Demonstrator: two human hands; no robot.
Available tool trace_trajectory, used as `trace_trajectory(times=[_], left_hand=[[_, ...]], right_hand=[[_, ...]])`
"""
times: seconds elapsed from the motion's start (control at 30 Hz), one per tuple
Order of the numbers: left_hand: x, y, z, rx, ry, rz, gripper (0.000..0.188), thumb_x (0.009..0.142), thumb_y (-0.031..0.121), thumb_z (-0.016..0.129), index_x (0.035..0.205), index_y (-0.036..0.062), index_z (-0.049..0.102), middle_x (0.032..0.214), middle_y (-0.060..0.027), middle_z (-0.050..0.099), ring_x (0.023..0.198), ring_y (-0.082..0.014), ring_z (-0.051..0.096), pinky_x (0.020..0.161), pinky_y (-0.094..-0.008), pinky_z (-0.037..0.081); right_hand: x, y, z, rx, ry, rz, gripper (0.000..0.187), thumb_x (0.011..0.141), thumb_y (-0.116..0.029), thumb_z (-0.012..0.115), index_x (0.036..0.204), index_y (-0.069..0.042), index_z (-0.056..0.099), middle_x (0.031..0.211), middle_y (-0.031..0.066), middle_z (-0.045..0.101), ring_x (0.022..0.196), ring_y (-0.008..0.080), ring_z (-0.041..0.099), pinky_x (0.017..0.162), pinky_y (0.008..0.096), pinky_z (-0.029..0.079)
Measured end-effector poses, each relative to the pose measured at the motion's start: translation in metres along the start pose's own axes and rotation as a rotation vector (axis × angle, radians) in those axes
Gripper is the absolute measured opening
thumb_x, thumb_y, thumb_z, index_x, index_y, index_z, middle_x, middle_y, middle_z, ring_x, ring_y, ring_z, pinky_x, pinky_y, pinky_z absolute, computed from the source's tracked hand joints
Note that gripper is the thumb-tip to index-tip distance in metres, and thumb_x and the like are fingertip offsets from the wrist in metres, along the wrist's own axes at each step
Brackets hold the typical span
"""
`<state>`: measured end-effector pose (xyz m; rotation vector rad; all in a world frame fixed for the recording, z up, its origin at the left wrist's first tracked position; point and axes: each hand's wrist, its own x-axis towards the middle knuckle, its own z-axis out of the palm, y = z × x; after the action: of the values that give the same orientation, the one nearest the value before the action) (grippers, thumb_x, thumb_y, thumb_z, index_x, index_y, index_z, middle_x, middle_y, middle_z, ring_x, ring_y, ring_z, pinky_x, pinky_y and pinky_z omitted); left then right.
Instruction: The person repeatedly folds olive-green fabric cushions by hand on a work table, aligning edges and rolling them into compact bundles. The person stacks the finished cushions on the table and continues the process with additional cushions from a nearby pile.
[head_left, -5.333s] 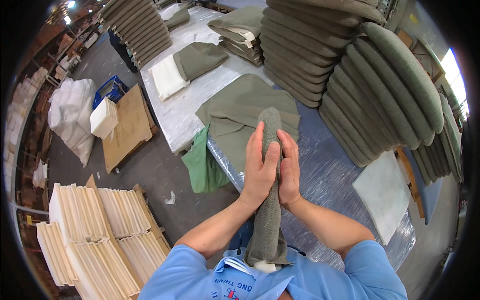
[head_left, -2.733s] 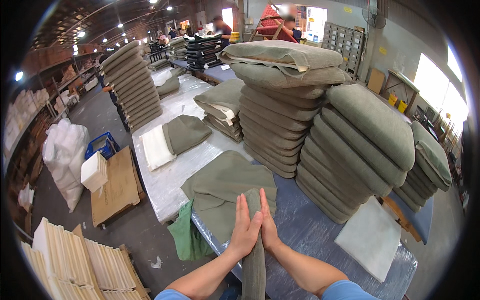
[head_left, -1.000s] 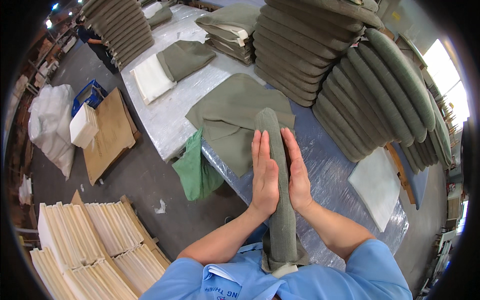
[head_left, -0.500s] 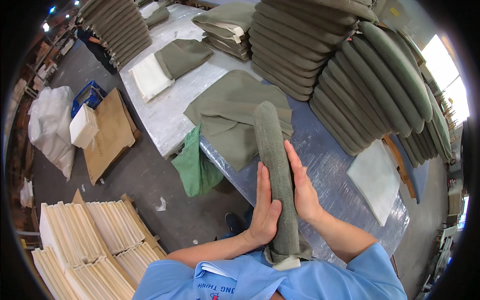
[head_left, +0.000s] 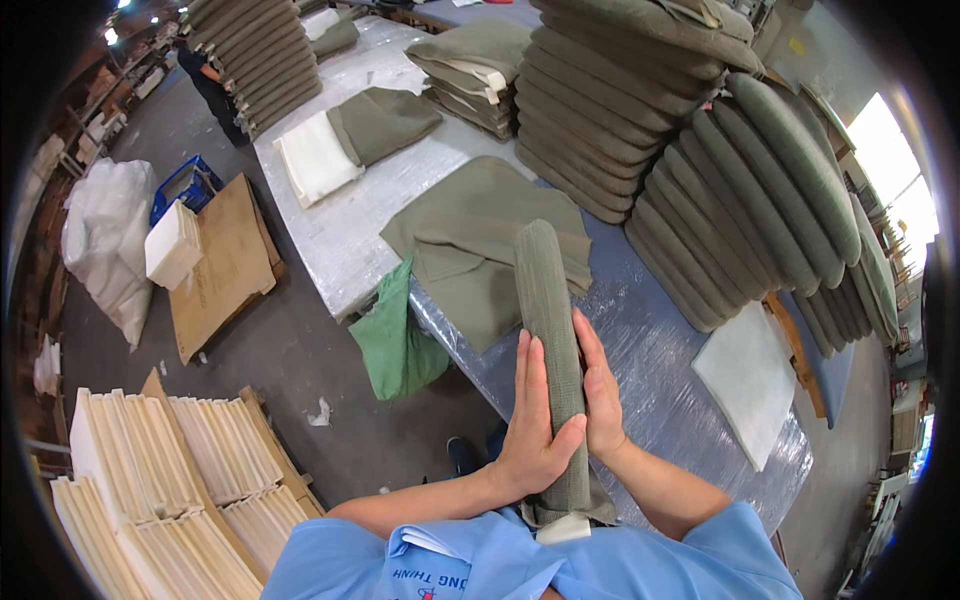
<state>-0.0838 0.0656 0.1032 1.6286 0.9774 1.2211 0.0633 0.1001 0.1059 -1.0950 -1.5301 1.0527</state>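
Observation:
A grey-green fabric cushion stands on its narrow edge in front of my chest, pressed between my two palms. My left hand lies along its left face with fingers stretched forward and the thumb over the edge. Against the right face rests my right hand, its fingers also pointing away from me. At the near end the cover hangs loose and a bit of white foam shows. Beyond the cushion, a flat grey-green fabric cover is spread on the plastic-wrapped table.
Tall stacks of covered cushions and a leaning row stand at the back right. A white foam sheet lies on the right. Green cloth hangs off the table edge. White foam pads are piled lower left; another person stands far left.
My left hand's fingers have spread slightly and both hands sit a little lower in view, still pressing the cushion. The whole scene has shifted slightly with my head.

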Motion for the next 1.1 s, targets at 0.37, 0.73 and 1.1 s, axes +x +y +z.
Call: trace_trajectory(times=[0.37,0.73,1.1], left_hand=[[0.09,-0.046,-0.001,-0.421,0.147,-0.061,0.072,0.115,0.031,0.032,0.172,-0.0025,0.004,0.181,-0.0216,0.002,0.168,-0.0338,0.002,0.135,-0.0427,0.007],[0.145,-0.06,0.015,-0.462,0.031,-0.189,0.072,0.118,0.039,0.036,0.174,0.0036,0.01,0.18,-0.0181,0.016,0.165,-0.0284,0.02,0.132,-0.0377,0.02],[0.259,-0.095,-0.002,-0.599,0.003,-0.22,0.073,0.117,0.056,0.031,0.163,-0.0002,0.041,0.161,-0.0177,0.048,0.147,-0.0257,0.046,0.124,-0.0371,0.035]], right_hand=[[0.066,0.016,-0.014,0.349,0.008,0.282,0.086,0.112,-0.065,0.037,0.172,-0.003,0.024,0.176,0.016,0.028,0.162,0.0316,0.029,0.132,0.0433,0.024],[0.086,0.002,-0.027,0.353,0.255,0.429,0.083,0.114,-0.065,0.028,0.172,-0.007,0.025,0.176,0.0159,0.029,0.163,0.0303,0.028,0.132,0.0427,0.025],[0.227,0.007,-0.057,0.375,0.19,0.159,0.099,0.104,-0.084,0.026,0.175,-0.017,0.016,0.18,0.0238,0.008,0.168,0.0386,0.004,0.134,0.0494,0.01]])
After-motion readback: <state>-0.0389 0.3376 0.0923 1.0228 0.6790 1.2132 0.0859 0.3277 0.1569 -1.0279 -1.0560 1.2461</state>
